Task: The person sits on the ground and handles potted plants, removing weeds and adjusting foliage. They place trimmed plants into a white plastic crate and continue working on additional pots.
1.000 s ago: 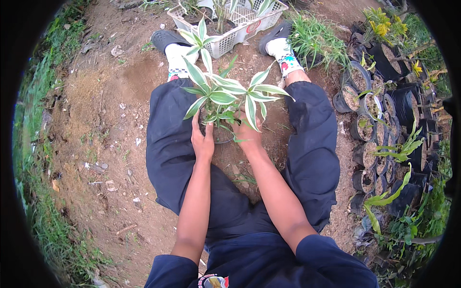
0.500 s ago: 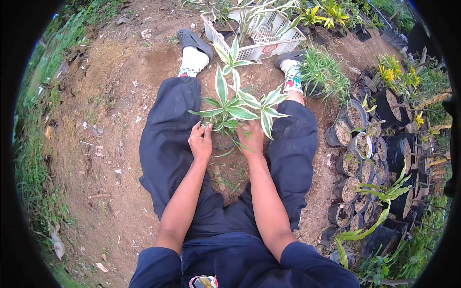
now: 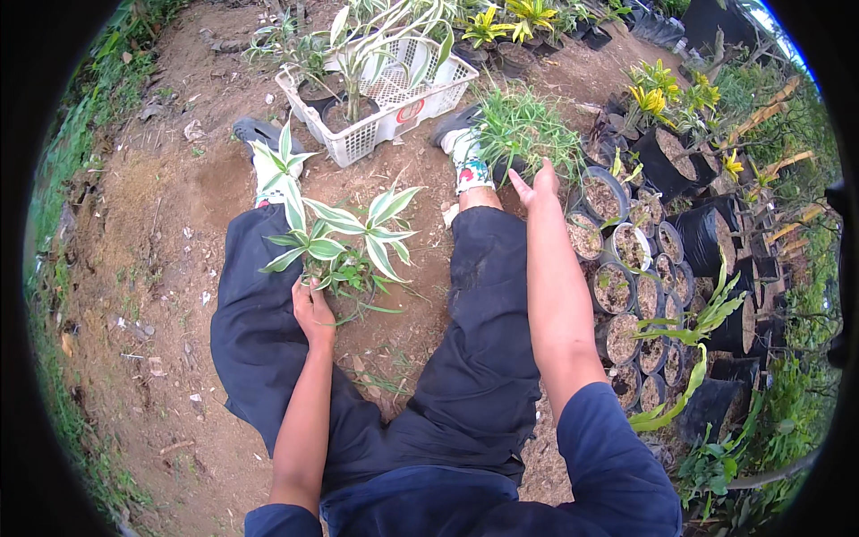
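We see the left hand point(image 3: 313, 311) closed around the base of a small variegated plant point(image 3: 338, 243), which stands between the spread legs on bare brown soil point(image 3: 152, 242). Its stem rises roughly upright, tilted slightly away from us, with striped green-and-white leaves fanning outward on all sides. The right hand point(image 3: 538, 185) is open, fingers spread, reaching out beside a grassy tuft point(image 3: 528, 130) and near the soil-filled black nursery pots point(image 3: 617, 286) ranked to the right. A white plastic crate point(image 3: 385, 98) holding potted plants sits beyond the feet, and grass borders the plot at left.
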Motion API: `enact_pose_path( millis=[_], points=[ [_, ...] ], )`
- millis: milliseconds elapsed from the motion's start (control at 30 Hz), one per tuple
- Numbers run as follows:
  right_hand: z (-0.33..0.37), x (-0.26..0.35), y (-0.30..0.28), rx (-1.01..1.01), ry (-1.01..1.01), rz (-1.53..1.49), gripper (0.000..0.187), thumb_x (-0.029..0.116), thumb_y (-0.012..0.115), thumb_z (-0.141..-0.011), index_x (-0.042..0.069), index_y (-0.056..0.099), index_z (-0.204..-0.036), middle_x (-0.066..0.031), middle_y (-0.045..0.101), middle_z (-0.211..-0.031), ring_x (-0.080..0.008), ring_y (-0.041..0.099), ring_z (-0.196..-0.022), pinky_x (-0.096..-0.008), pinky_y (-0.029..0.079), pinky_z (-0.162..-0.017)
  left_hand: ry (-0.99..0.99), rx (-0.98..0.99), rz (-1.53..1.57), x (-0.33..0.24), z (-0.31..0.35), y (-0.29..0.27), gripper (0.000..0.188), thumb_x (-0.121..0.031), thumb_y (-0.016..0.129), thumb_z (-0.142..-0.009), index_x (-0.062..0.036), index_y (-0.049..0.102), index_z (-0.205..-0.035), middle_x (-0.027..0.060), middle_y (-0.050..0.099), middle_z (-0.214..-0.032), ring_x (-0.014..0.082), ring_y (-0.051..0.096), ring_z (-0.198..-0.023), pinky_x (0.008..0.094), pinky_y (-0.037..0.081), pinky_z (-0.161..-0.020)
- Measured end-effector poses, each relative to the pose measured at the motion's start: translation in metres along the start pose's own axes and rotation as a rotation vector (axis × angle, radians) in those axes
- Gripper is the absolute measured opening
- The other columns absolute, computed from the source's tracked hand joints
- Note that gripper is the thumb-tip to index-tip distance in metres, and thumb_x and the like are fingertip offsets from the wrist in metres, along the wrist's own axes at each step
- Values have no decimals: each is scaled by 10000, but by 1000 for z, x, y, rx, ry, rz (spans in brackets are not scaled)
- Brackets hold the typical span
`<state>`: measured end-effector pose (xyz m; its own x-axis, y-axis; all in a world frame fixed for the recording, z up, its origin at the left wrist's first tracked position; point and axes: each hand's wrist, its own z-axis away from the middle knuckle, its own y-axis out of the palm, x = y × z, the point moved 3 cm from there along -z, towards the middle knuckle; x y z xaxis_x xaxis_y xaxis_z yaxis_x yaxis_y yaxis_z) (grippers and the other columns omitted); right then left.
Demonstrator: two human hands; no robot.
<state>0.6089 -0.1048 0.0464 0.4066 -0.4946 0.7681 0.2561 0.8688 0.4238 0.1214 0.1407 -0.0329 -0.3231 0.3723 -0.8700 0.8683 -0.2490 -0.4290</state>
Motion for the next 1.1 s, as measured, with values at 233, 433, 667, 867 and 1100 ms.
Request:
enact_pose_path(
  millis=[233, 433, 667, 867, 1100],
  points=[
    [-94, -7, 12, 86, -18, 306, 466, 58, 444, -1090, -45, 405, -1543, -278, 538, -1447, -493, 755, -1027, -558, 734, -842, -232, 56, 108, 7, 1, -9, 381, -301, 655, -1110, -6, 719, -1342, 178, 764, -1315, 297, 730, -1193, 389, 524, -1035],
    [-64, -12, 3, -15, -267, 277, 483, 103, 536, -1087, -259, 398, -1375, -375, 592, -1326, -523, 783, -935, -515, 754, -745, -300, 124, 191, 20, 2, -10, 374, -326, 669, -1108, 8, 740, -1259, 125, 777, -1189, 217, 709, -1147, 361, 509, -1050],
    [48, -11, -7, 123, -405, 253, 470, 180, 599, -1074, -251, 479, -1218, -346, 616, -1237, -522, 782, -947, -518, 738, -790, -239, 166, 546, 13, 2, -9, 618, -21, 427, -903, 69, 572, -1498, 163, 606, -1504, 238, 541, -1414, 337, 371, -1212],
    [105, -53, 2, 336, -264, 368, 473, 216, 512, -1121, -225, 524, -1292, -365, 682, -1080, -450, 803, -805, -460, 727, -702, -141, 46, 376, -5, -4, -7, 744, 36, 516, -1013, -54, 287, -1716, 205, 563, -1565, 259, 558, -1438, 393, 407, -1213],
    [146, -133, 17, 518, -315, 961, 440, 229, 466, -1128, -178, 577, -1256, -302, 737, -1118, -427, 813, -854, -472, 715, -710, -660, 180, 212, -23, 15, -41, 894, -57, 632, -1045, -218, 132, -1768, 275, 587, -1475, 304, 706, -1213, 412, 633, -910]
  ],
)
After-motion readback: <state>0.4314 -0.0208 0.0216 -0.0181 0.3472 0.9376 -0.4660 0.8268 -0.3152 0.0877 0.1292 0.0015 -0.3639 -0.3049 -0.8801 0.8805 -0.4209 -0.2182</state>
